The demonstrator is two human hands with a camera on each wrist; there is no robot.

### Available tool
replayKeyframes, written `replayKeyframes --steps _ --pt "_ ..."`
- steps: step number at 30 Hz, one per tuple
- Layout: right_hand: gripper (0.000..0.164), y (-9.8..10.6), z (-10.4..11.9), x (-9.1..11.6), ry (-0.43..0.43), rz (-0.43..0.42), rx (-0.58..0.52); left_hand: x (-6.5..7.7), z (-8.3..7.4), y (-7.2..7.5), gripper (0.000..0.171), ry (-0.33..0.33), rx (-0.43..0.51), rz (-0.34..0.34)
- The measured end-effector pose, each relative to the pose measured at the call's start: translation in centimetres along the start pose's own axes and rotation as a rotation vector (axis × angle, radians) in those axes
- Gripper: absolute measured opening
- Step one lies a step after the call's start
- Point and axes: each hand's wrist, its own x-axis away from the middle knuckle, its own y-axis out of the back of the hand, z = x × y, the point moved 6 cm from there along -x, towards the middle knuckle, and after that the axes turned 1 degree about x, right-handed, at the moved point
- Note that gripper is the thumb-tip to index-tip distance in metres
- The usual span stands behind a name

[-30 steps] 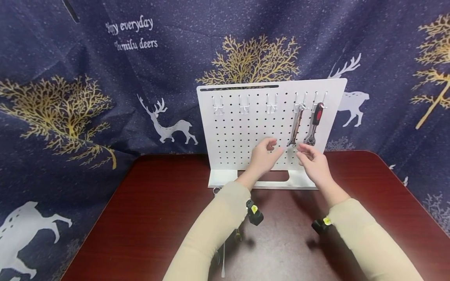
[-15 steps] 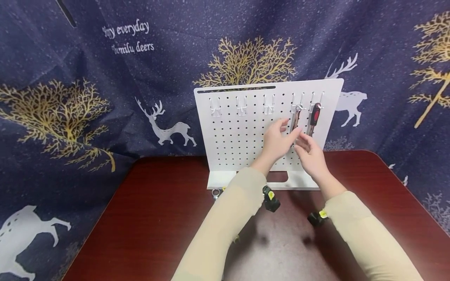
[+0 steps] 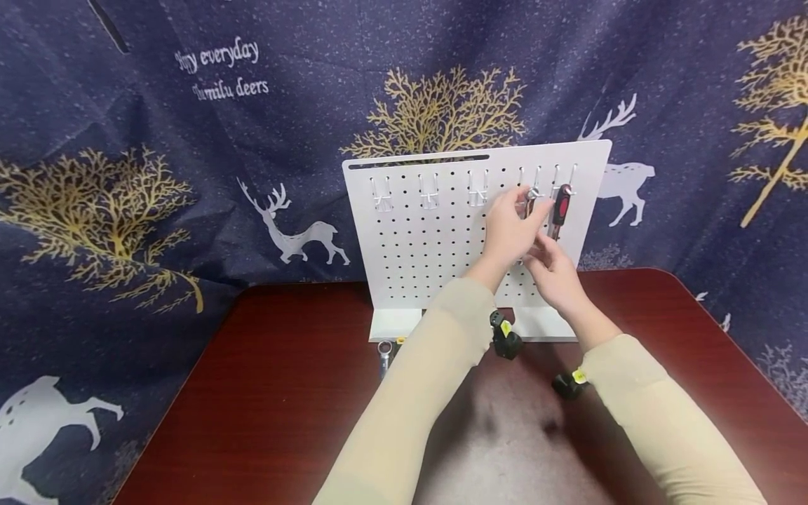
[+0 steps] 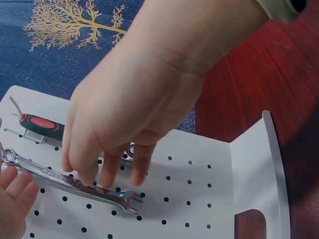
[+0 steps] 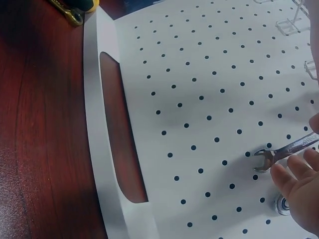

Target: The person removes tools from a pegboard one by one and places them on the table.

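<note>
A chrome combination wrench hangs by its ring end from a hook near the right side of the white pegboard. My left hand is at the upper part of this wrench, thumb and fingers spread on either side of its ring end. Lower down, my right hand has loosely bent fingers beside the shaft; in the left wrist view its fingertips overlap the wrench just above the open jaw. Right of the wrench hangs a ratchet with a red and black handle, its lower part hidden by my right hand.
Wire hooks line the board's upper left and middle. On the dark red table, a ring-ended wrench and a yellow-and-black handle lie by the board's left foot. A printed blue cloth hangs behind.
My left hand has moved up and right across the board to the wrench's ring end. My right hand has shifted slightly up. The head view has turned slightly.
</note>
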Motion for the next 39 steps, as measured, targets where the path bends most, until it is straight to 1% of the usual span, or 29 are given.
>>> replayKeyframes --steps 2,4,7,11,17,20,23,26,32,35,39 --pt "0.056 -0.1 0.1 -0.1 0.008 0.013 -0.01 -0.2 -0.2 0.2 0.045 -0.005 -0.002 -0.018" --pt "0.057 -0.2 0.1 -0.1 0.018 0.029 -0.03 -0.3 -0.3 0.3 0.044 0.002 0.005 -0.023" --pt "0.057 -0.4 0.2 -0.1 0.016 0.044 -0.043 -0.5 -0.4 0.5 0.043 0.026 0.015 -0.021" --pt "0.056 -0.6 -0.1 0.0 -0.013 0.056 -0.035 -0.7 -0.3 0.4 0.042 0.063 0.034 -0.012" --pt "0.051 -0.8 -1.1 0.4 -0.055 0.05 -0.023 -0.9 0.0 0.1 0.038 0.156 0.114 0.003" --pt "0.049 -0.8 -1.5 0.9 -0.08 0.038 -0.021 -0.9 -0.1 0.1 0.033 0.199 0.132 0.005" --pt "0.045 -0.8 -1.9 1.3 -0.089 0.016 -0.04 -0.8 -0.2 0.0 0.028 0.225 0.146 -0.001" --pt "0.041 -0.6 -1.9 1.7 -0.076 -0.006 -0.058 -0.7 -0.4 0.0 0.024 0.246 0.19 0.004" --pt "0.031 -0.2 -1.8 2.4 -0.029 -0.037 -0.166 -0.3 -0.9 -0.3 0.02 0.304 0.317 0.021" --pt "0.031 0.0 -1.6 2.6 -0.011 -0.036 -0.2 -0.2 -0.9 -0.3 0.018 0.321 0.345 0.022" --pt "0.031 0.2 -1.3 2.9 -0.007 -0.039 -0.194 -0.3 -0.8 -0.3 0.019 0.315 0.35 0.025"
